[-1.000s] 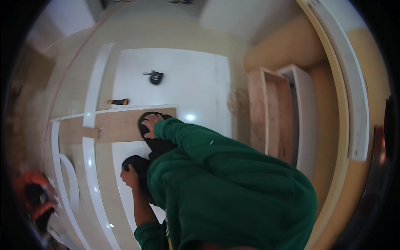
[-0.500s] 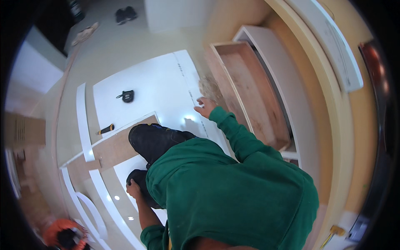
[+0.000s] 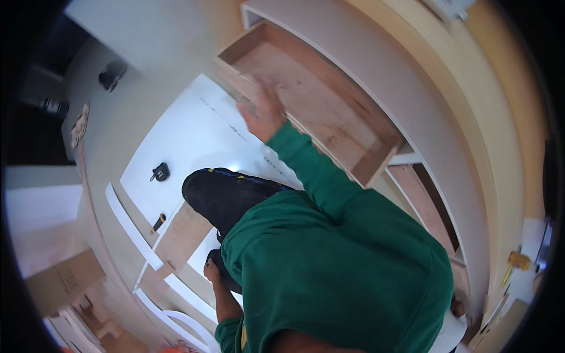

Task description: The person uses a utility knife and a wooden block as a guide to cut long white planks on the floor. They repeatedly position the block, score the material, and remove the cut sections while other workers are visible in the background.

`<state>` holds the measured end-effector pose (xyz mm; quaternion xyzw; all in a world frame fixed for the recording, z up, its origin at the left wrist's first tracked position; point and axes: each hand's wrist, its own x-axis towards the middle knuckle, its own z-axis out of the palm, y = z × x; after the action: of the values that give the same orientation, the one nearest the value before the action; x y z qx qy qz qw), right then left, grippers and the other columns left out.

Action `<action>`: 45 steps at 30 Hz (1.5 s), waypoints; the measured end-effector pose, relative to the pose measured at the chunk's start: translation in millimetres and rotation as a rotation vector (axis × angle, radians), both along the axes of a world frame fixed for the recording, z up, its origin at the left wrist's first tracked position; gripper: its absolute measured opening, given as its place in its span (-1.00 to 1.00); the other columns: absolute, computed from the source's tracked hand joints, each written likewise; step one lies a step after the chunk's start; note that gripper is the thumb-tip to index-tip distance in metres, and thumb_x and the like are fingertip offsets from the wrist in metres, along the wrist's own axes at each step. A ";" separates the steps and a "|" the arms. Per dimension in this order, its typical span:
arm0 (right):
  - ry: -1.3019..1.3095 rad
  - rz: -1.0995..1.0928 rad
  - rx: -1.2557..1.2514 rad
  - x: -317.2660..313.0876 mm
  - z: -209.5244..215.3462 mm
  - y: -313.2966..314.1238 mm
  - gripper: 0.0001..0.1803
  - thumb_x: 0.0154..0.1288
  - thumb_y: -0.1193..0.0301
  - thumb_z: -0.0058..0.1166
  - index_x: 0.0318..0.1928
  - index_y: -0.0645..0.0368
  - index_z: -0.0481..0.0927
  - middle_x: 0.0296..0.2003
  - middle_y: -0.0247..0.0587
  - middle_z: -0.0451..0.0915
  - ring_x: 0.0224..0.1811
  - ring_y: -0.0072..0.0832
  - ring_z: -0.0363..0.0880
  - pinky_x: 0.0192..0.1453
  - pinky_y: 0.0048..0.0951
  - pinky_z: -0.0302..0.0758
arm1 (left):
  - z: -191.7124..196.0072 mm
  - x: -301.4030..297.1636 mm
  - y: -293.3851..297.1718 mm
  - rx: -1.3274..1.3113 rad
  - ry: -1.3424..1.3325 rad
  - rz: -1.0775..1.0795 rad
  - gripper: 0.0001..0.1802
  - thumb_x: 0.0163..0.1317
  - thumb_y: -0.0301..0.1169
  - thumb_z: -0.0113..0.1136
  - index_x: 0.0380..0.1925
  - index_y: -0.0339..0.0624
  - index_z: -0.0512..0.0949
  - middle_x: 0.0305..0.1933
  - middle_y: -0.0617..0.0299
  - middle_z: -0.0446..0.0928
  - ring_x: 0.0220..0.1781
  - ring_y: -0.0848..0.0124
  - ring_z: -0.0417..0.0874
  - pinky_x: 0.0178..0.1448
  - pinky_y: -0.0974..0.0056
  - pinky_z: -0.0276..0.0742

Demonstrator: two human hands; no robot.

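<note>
My right hand [image 3: 263, 115], blurred by motion, is at the near edge of a pulled-out wooden drawer [image 3: 318, 88]. Its thumb stands apart from the fingers and nothing shows in it; whether it touches the drawer I cannot tell. My left hand [image 3: 212, 270] rests against my black-clad knee, its fingers mostly hidden. In front of me a large white board [image 3: 182, 129] lies on the floor, with a line of print along one side. On that board sits a black tape measure [image 3: 160, 172]. A black and yellow handled tool [image 3: 158, 223] lies by the board's near left edge.
White strips [image 3: 132, 226] and a curved white piece [image 3: 188, 323] lie to the left. A brown panel [image 3: 182, 232] is beside my knee. The long cabinet [image 3: 406, 88] runs along my right. Shoes [image 3: 112, 75] and a cardboard box [image 3: 65, 276] are farther off.
My right hand has moved from over the white board's edge to the drawer's edge. The whole view has turned, while my left hand stays at my knee.
</note>
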<state>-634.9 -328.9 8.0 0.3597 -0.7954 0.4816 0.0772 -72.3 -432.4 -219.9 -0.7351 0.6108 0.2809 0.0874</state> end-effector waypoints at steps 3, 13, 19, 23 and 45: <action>-0.024 -0.046 0.015 -0.5 -15.3 4.9 -0.34 0.23 0.31 0.23 0.27 0.33 0.32 0.24 0.23 0.35 0.29 0.11 0.35 0.36 -0.03 0.33 | -12.5 -1.2 -1.1 0.018 0.097 -0.046 -0.46 0.29 -0.06 0.10 -0.02 -0.36 0.63 -0.03 -0.19 0.65 0.02 -0.11 0.64 0.16 -0.01 0.50; 0.075 -0.580 0.501 67.1 -2.6 211.9 -0.43 0.31 0.24 0.15 0.23 0.29 0.42 0.23 0.23 0.41 0.27 0.11 0.38 0.36 0.01 0.30 | 23.7 -88.1 -26.0 0.087 -0.283 -0.106 -0.27 0.22 0.15 0.09 0.13 -0.25 0.54 0.20 -0.19 0.51 0.25 -0.12 0.51 0.30 -0.13 0.42; -0.095 -0.781 0.831 109.6 -34.1 264.0 -0.56 0.39 0.19 0.02 0.08 0.28 0.57 0.12 0.17 0.51 0.23 0.07 0.43 0.26 0.06 0.36 | -2.0 -96.6 -32.4 0.030 -0.355 -0.088 -0.18 0.24 0.16 0.04 0.26 -0.30 0.35 0.22 -0.31 0.39 0.30 -0.18 0.43 0.31 -0.16 0.40; -0.147 -0.866 0.637 102.2 -28.0 259.3 -0.56 0.40 0.18 0.01 0.04 0.32 0.57 0.10 0.22 0.51 0.17 0.12 0.46 0.24 0.00 0.42 | -15.8 -96.1 -39.0 0.050 -0.379 -0.137 -0.18 0.23 0.19 0.00 0.27 -0.27 0.34 0.25 -0.30 0.35 0.32 -0.18 0.40 0.30 -0.16 0.41; -0.239 -2.035 0.600 166.9 -15.9 516.8 -0.25 0.15 0.27 0.25 0.34 0.21 0.32 0.35 0.22 0.27 0.49 0.00 0.12 0.53 -0.17 0.18 | -13.7 -107.1 -48.6 0.153 -0.392 -0.287 -0.22 0.28 0.17 -0.08 0.26 -0.24 0.38 0.26 -0.22 0.38 0.30 -0.17 0.43 0.32 -0.15 0.39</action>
<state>-468.0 187.9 -7.9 -0.5190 -0.8100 0.0072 0.2728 -179.4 -481.1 -233.7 -0.6727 0.6572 0.1630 0.2984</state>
